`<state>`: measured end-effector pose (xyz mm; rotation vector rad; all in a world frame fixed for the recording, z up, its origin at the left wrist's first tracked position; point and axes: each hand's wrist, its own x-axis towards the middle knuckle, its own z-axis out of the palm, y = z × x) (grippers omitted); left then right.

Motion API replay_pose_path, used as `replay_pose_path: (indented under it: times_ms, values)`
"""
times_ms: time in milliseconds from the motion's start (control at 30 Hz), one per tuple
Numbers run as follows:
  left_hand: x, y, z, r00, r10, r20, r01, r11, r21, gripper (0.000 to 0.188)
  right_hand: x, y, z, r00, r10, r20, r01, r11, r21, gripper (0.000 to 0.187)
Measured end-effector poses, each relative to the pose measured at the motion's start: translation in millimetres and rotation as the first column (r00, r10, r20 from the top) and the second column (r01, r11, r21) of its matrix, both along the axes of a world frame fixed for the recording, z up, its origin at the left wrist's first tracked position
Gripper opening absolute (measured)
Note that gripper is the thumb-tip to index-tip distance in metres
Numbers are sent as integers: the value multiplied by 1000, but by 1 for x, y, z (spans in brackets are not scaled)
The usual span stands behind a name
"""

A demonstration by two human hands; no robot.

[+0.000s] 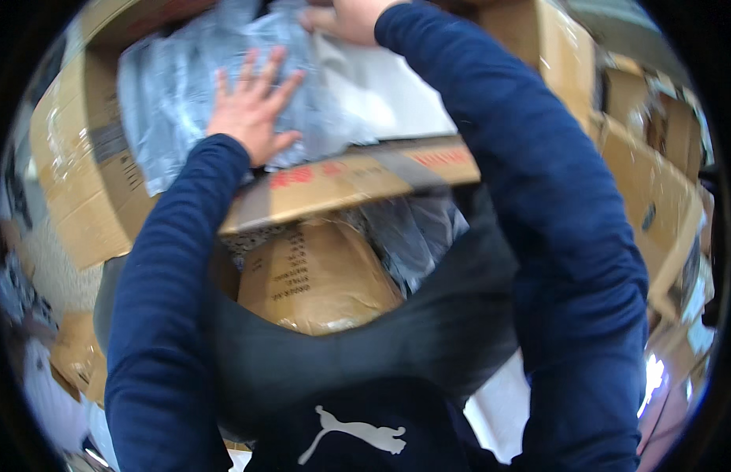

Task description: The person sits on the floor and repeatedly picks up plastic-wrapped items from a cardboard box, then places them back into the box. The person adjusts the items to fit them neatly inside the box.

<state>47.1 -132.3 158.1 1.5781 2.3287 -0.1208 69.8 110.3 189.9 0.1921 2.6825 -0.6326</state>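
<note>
My left hand (255, 108) lies with spread fingers on clear plastic-wrapped packages (173, 102), which look pale blue-grey. They fill the left part of an open cardboard box (334, 189) in front of me. At the top edge of the view, my right hand (356, 20) is beside the plastic wrapping. One digit points left across it; the other fingers are cut off by the frame, so I cannot tell whether they grip anything. A flat white package (389, 90) lies in the right part of the box, below my right hand.
Between my legs lies a taped brown carton (318, 271), with dark plastic wrapping (413, 228) beside it. Another open cardboard box (649, 197) stands to the right. A smaller brown carton (78, 350) is on the floor at the left, near pale plastic bags (55, 389).
</note>
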Motion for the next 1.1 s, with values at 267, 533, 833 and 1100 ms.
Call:
replay_pose_path:
  times_ms: [267, 533, 833, 1100]
  values:
    - [18, 23, 15, 994, 40, -104, -62, 973, -222, 100, 363, 72, 170, 211, -812, -544, 787, 471, -398, 19]
    - [14, 46, 18, 999, 19, 45, -14, 993, -121, 65, 536, -134, -6, 84, -870, 486, 951, 217, 222, 128]
    - [41, -38, 116, 877, 258, 405, -310, 948, 69, 40, 502, -220, -75, 231, -891, 392, 920, 331, 211, 73]
    - [92, -115, 168, 680, 488, 547, -630, 771, 96, 38, 506, -161, -69, 442, -697, 565, 863, 502, -56, 66]
